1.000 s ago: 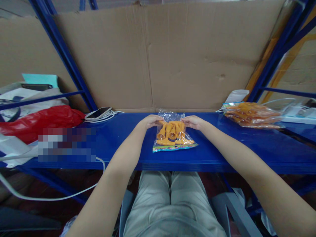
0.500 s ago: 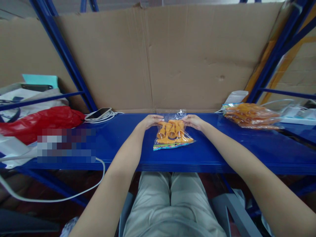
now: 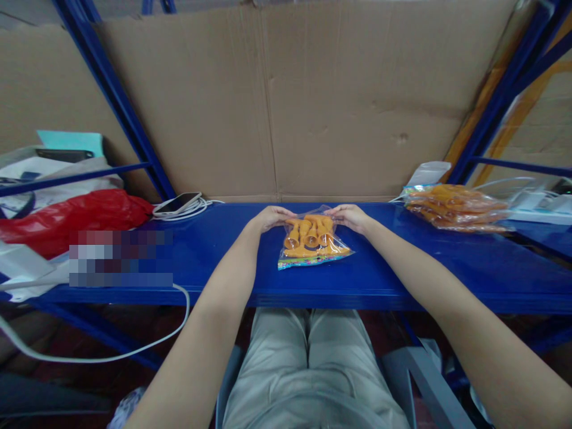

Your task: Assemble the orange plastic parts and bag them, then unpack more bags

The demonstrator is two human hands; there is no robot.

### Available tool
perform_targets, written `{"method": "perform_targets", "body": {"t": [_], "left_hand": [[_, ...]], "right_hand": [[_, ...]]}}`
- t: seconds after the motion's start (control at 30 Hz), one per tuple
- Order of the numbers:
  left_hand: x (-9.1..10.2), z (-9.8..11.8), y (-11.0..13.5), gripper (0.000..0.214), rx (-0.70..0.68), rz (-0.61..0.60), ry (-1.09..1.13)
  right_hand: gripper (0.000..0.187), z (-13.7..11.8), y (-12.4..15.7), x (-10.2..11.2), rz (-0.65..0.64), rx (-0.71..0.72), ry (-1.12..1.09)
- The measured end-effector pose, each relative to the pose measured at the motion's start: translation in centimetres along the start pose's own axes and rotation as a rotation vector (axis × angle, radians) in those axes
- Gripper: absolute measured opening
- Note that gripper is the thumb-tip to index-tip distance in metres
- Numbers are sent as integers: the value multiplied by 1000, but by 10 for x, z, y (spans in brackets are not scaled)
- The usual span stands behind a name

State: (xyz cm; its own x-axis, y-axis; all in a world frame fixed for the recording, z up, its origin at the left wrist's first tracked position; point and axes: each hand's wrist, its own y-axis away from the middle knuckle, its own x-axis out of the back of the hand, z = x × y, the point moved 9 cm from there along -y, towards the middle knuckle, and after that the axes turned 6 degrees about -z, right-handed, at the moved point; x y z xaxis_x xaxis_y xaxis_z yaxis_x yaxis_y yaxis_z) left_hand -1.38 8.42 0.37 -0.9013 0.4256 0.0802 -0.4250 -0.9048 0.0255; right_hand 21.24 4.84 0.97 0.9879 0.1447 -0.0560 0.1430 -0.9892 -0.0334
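Observation:
A clear plastic bag (image 3: 313,235) of orange, horn-shaped plastic pieces lies on the blue table in front of me. Its printed, coloured edge points toward me. My left hand (image 3: 273,218) pinches the bag's far left corner, fingers closed on the film. At the far right corner my right hand (image 3: 351,215) grips the bag in the same way. The film's far edge lies between both hands. My fingertips are partly hidden by the bag and its contents.
Similar bags of orange pieces (image 3: 456,207) are piled at the right, by a white power strip (image 3: 540,211). On the left lie a phone (image 3: 179,204) on a coiled white cable and a red plastic bag (image 3: 84,215). Cardboard (image 3: 339,101) stands behind the blue table (image 3: 214,250).
The bag's far flap, which stood up more, is now lower and folded toward a point between my hands. Both hands stay at the corners; the view has shifted slightly.

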Motion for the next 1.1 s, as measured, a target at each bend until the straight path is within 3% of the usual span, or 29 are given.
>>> {"method": "perform_targets", "body": {"t": [0.3, 0.47, 0.73, 1.1], "left_hand": [[0, 5, -4, 20, -61, 101, -126], [-1, 16, -8, 23, -159, 149, -382], [-8, 27, -8, 26, -232, 148, -676], [-13, 27, -9, 28, -185, 91, -698]], "right_hand": [[34, 0, -7, 6, 41, 55, 66], [35, -9, -13, 11, 91, 168, 336], [27, -29, -8, -2, 14, 378, 951], [23, -27, -8, -11, -16, 399, 1212]]}}
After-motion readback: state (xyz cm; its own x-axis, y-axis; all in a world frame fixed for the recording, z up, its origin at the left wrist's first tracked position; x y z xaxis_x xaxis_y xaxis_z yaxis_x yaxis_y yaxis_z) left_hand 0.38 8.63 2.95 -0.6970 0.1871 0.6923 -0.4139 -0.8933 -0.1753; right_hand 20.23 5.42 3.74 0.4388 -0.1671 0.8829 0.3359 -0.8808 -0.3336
